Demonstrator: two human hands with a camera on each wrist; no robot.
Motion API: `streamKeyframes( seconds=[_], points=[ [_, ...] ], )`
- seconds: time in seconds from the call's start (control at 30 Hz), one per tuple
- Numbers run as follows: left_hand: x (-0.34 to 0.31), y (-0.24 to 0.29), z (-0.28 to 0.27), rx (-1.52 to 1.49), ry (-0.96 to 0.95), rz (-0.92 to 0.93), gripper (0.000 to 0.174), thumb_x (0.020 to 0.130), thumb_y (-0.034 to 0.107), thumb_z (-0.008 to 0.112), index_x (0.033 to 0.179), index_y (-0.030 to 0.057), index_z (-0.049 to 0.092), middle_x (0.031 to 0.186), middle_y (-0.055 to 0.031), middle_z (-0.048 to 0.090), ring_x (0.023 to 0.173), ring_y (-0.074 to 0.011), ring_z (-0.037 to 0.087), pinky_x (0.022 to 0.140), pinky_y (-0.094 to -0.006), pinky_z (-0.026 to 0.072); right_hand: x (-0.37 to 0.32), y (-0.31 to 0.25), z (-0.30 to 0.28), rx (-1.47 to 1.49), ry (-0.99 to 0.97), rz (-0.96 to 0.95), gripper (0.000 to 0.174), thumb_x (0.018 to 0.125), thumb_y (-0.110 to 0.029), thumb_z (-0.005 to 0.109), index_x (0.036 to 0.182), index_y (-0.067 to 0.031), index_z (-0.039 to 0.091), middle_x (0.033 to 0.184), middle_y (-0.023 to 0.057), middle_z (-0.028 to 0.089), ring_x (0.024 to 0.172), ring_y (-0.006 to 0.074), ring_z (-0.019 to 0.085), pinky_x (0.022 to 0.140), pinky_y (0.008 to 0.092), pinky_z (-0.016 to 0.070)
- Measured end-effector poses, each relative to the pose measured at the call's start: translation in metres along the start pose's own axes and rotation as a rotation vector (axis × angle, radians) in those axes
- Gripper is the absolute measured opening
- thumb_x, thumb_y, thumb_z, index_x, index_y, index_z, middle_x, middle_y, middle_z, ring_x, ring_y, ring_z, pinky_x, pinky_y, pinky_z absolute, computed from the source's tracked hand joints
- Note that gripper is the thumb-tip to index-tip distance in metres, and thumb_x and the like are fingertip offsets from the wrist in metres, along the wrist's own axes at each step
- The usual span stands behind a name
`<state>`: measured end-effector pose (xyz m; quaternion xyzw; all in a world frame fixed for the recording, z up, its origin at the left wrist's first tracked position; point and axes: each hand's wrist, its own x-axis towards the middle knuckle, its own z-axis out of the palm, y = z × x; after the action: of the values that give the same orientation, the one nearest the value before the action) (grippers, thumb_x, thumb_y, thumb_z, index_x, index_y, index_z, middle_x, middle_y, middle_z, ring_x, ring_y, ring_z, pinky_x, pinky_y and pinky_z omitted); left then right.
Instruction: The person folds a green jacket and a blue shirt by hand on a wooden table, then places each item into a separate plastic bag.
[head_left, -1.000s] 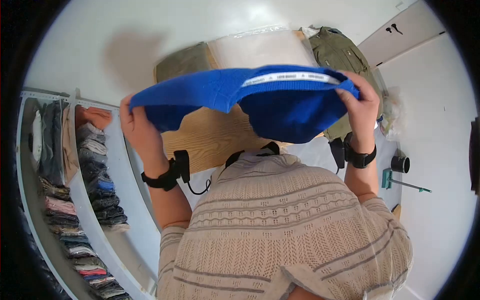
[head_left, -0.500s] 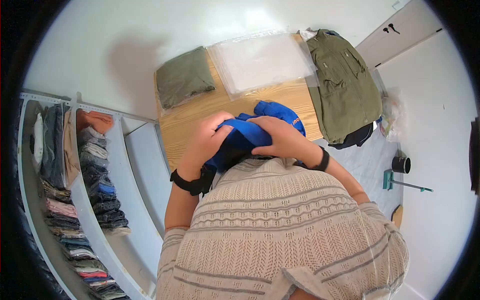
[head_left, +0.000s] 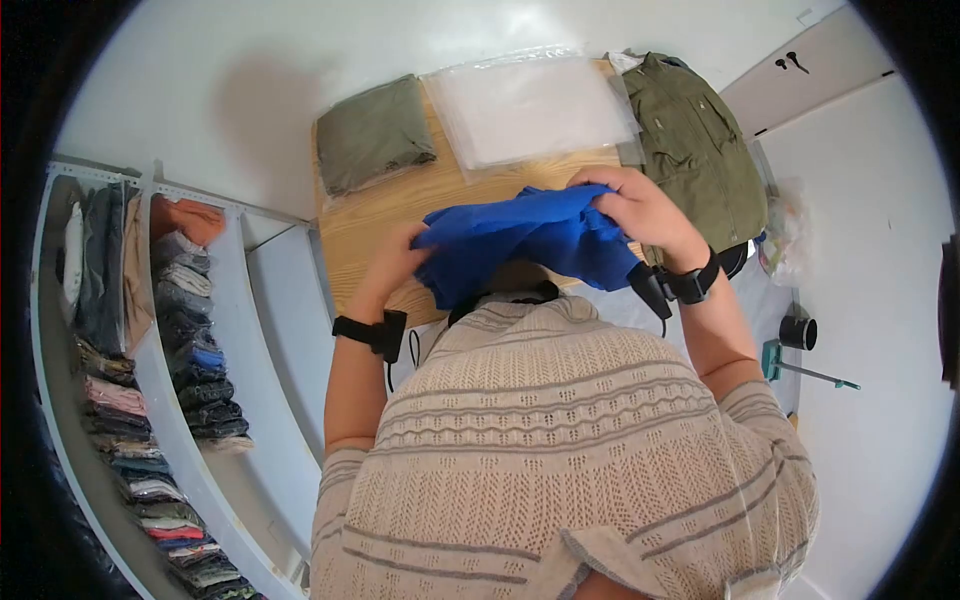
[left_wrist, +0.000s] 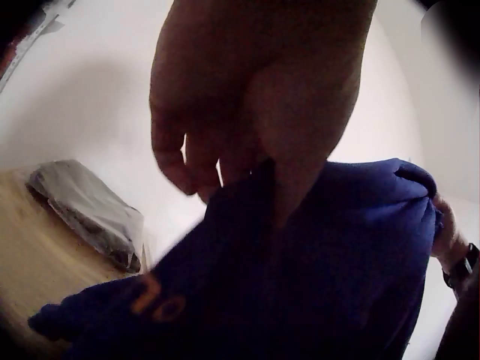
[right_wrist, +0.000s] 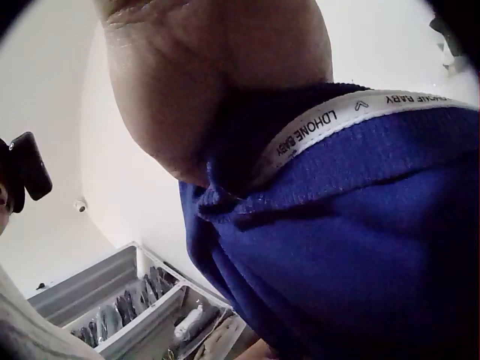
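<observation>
A blue sweatshirt (head_left: 520,225) hangs bunched between my two hands above the near part of the wooden table. My left hand (head_left: 398,262) grips its left end; in the left wrist view the thumb lies over the cloth, with the fingers behind. Orange lettering (left_wrist: 157,300) shows on a lower fold there. At the other end my right hand (head_left: 645,212) pinches the ribbed neckline. White printed tape (right_wrist: 319,129) runs along the inside of that neckline in the right wrist view. Most of the right fingers are hidden by the hand and cloth.
On the wooden table (head_left: 350,225), a folded olive garment in a clear bag (head_left: 375,135) lies back left. Flat clear bags (head_left: 540,110) lie at the back, with an olive jacket (head_left: 695,150) on the right. Shelves of folded clothes (head_left: 190,330) stand at left.
The sweatshirt was stretched wide and raised with its neck tape showing, then gathered close to the body with hands together. Now the hands are apart again, with the cloth spread between them.
</observation>
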<state>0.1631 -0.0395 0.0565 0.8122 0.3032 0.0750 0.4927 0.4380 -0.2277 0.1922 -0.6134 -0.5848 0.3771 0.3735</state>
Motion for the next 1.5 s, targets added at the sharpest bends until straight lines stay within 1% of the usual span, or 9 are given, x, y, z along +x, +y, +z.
streamKeyframes(
  seconds=[0.2,0.4,0.5,0.67,0.97,1.07,1.17,1.27,1.5],
  points=[
    [0.012,0.039,-0.050,0.131,0.674,0.221,0.024,0.077,0.004,0.059,0.101,0.0027,0.058,0.093,-0.0136,0.061,0.089,-0.0278,0.058,0.079,-0.0351,0.0448,-0.004,-0.012,-0.023,0.402,-0.047,0.381,0.032,0.077,-0.007,0.050,0.105,0.0050,0.059,0.091,0.0084,0.064,0.081,0.0143,0.058,0.076,0.0242,0.0447],
    [0.030,0.013,-0.032,0.488,0.869,0.255,0.035,0.075,0.015,0.068,0.105,0.0019,0.056,0.100,-0.0156,0.060,0.096,-0.0309,0.056,0.081,-0.0344,0.0444,-0.005,0.021,-0.013,0.991,0.108,0.117,0.031,0.077,-0.008,0.053,0.103,0.0067,0.059,0.097,0.0107,0.064,0.083,0.0164,0.060,0.078,0.0255,0.0467],
    [0.024,-0.011,-0.013,0.185,0.345,-0.139,0.036,0.081,0.021,0.065,0.108,-0.0007,0.055,0.095,-0.0166,0.062,0.088,-0.0267,0.060,0.077,-0.0330,0.0461,-0.002,0.011,-0.008,1.032,0.085,0.133,0.033,0.079,-0.009,0.052,0.106,0.0078,0.057,0.101,0.0129,0.063,0.086,0.0178,0.061,0.081,0.0270,0.0461],
    [0.023,-0.062,0.033,-0.113,-0.242,-0.148,0.041,0.080,0.023,0.066,0.114,0.0033,0.058,0.104,-0.0159,0.063,0.093,-0.0249,0.061,0.077,-0.0346,0.0488,-0.003,0.002,-0.008,1.176,-0.017,0.062,0.041,0.080,-0.013,0.048,0.113,0.0092,0.052,0.110,0.0167,0.060,0.095,0.0226,0.060,0.088,0.0315,0.0445],
    [0.049,-0.053,0.070,-0.335,-0.544,-0.189,0.071,0.078,0.004,0.067,0.138,0.0085,0.031,0.139,-0.0124,0.037,0.128,-0.0238,0.035,0.105,-0.0365,0.0300,-0.015,-0.029,-0.016,1.418,-0.110,-0.158,0.042,0.076,-0.011,0.045,0.113,0.0081,0.051,0.114,0.0209,0.057,0.104,0.0302,0.056,0.095,0.0417,0.0420],
    [0.054,-0.040,0.079,-0.426,-0.500,-0.151,0.069,0.075,0.000,0.067,0.136,0.0081,0.036,0.135,-0.0096,0.043,0.124,-0.0222,0.040,0.103,-0.0349,0.0323,-0.022,-0.039,-0.017,1.399,0.022,-0.205,0.031,0.075,-0.007,0.042,0.095,0.0086,0.060,0.107,0.0221,0.061,0.098,0.0325,0.059,0.091,0.0441,0.0450],
    [0.061,-0.037,0.082,-0.435,-0.479,-0.176,0.059,0.076,0.001,0.065,0.131,0.0065,0.043,0.126,-0.0056,0.051,0.116,-0.0199,0.047,0.099,-0.0328,0.0353,-0.034,-0.028,-0.032,1.384,-0.044,-0.305,0.045,0.073,-0.012,0.047,0.114,0.0054,0.053,0.114,0.0208,0.058,0.103,0.0321,0.057,0.095,0.0444,0.0410],
    [0.058,-0.042,0.065,-0.480,-0.425,-0.195,0.050,0.078,0.004,0.062,0.126,0.0046,0.049,0.117,-0.0036,0.057,0.107,-0.0180,0.051,0.096,-0.0316,0.0376,-0.055,-0.005,-0.052,1.160,0.289,-0.419,0.028,0.077,-0.005,0.039,0.090,0.0086,0.060,0.104,0.0216,0.062,0.094,0.0318,0.060,0.089,0.0423,0.0468],
    [-0.016,-0.021,-0.049,-0.717,0.334,0.123,0.040,0.079,0.003,0.056,0.118,-0.0021,0.053,0.101,-0.0057,0.061,0.090,-0.0158,0.057,0.081,-0.0275,0.0445,-0.113,0.040,-0.079,1.094,0.518,-0.197,0.037,0.075,-0.012,0.047,0.107,0.0031,0.056,0.108,0.0178,0.060,0.099,0.0294,0.058,0.092,0.0413,0.0431]
  ],
)
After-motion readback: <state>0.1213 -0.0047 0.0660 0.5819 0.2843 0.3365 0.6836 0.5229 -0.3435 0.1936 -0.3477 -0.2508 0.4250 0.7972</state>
